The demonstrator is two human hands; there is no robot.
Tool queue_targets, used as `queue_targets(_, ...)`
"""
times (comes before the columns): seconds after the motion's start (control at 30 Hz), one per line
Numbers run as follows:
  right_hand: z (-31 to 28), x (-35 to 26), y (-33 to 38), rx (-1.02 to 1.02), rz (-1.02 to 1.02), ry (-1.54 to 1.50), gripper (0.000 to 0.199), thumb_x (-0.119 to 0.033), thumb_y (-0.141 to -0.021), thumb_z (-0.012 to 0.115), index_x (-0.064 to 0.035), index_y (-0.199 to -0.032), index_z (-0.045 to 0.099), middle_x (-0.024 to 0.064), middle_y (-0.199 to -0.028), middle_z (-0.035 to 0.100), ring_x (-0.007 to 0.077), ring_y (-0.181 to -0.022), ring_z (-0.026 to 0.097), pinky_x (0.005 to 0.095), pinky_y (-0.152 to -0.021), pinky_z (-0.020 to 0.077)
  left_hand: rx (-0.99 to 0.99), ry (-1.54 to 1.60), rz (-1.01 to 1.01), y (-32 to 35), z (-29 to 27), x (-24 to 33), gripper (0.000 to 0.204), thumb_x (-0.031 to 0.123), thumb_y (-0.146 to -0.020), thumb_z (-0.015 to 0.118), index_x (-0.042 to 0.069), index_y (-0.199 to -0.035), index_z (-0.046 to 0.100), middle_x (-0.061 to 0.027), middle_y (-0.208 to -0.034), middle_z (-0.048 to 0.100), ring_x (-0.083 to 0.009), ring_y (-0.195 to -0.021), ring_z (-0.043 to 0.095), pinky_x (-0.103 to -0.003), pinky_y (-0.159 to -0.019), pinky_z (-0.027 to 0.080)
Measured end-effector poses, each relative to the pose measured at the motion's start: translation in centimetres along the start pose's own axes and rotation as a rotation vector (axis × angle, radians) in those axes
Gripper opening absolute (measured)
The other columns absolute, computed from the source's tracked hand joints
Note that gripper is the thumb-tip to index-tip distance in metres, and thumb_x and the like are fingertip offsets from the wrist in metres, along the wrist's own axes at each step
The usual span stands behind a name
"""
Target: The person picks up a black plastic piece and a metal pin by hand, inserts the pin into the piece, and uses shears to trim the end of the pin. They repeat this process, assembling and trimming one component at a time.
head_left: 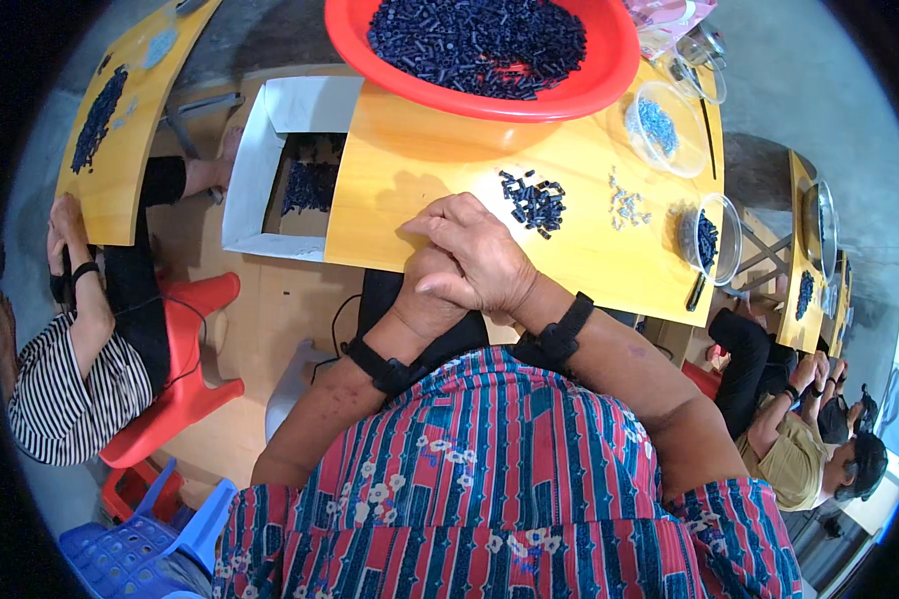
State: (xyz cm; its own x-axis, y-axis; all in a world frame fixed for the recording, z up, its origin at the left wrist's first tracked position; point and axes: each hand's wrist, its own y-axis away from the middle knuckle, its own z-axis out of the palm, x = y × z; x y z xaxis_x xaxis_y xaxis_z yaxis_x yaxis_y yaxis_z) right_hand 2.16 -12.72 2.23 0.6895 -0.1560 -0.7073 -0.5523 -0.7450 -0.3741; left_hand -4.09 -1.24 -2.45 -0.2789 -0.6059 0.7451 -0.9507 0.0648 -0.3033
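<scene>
My right hand [484, 255] lies over my left hand [432, 290] at the near edge of the yellow table [410, 140]. Its fingers are folded round the left one, which hides the left fingers. Both wrists wear black bands. Nearest to my hands, a little to the right, is a small pile of short black cylindrical pieces [537, 205]. Some small clear pieces [627, 202] lie scattered beyond that pile. A wide red basin [489, 106] full of the same dark pieces stands at the far side.
Clear tubs of blue pieces [657, 125] and dark pieces [707, 240] stand on the right. A black-handled tool [696, 293] lies by the table edge. An open white box [255, 180] adjoins the left side. People sit at other tables on both sides; a red stool [185, 349] is at left.
</scene>
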Motion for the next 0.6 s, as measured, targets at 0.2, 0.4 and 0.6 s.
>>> queue_targets(0.2, 0.1, 0.7, -0.6, -0.019, -0.026, 0.040, 0.054, -0.050, -0.077, 0.071, -0.0059, -0.107, 0.066, 0.0162, -0.100, 0.059, 0.0370, -0.097, 0.057, 0.0443, -0.087, 0.0485, 0.019, -0.064, 0.046, 0.2, 0.0, -0.2, 0.041, 0.022, -0.080, 0.071, 0.006, -0.117, 0.061, -0.0154, -0.114, 0.063, -0.0307, -0.103, 0.063, -0.041, -0.084, 0.053)
queue_targets(0.4, -0.9, 2.3, -0.9, 0.205, 0.200, -0.290, 0.026, -0.021, -0.090, 0.061, -0.0022, -0.104, 0.071, 0.0143, -0.100, 0.068, 0.0306, -0.099, 0.063, 0.0377, -0.089, 0.0496, -0.091, 0.116, -0.089, -2.4, -2.0, 1.0, 0.020, 0.013, -0.078, 0.072, 0.004, -0.096, 0.071, -0.0131, -0.092, 0.068, -0.0293, -0.088, 0.067, -0.037, -0.077, 0.053)
queue_targets(0.6, -4.3, 2.2, 3.4, 0.276, 0.632, -0.562, 0.026, -0.002, -0.094, 0.055, -0.0023, -0.117, 0.068, 0.0026, -0.096, 0.064, 0.0103, -0.090, 0.061, 0.0256, -0.083, 0.0499, -0.134, 0.355, -0.237, -3.2, -2.9, 0.0, 0.012, 0.010, -0.079, 0.074, 0.002, -0.088, 0.074, -0.0056, -0.077, 0.063, -0.0140, -0.071, 0.059, -0.028, -0.068, 0.048)
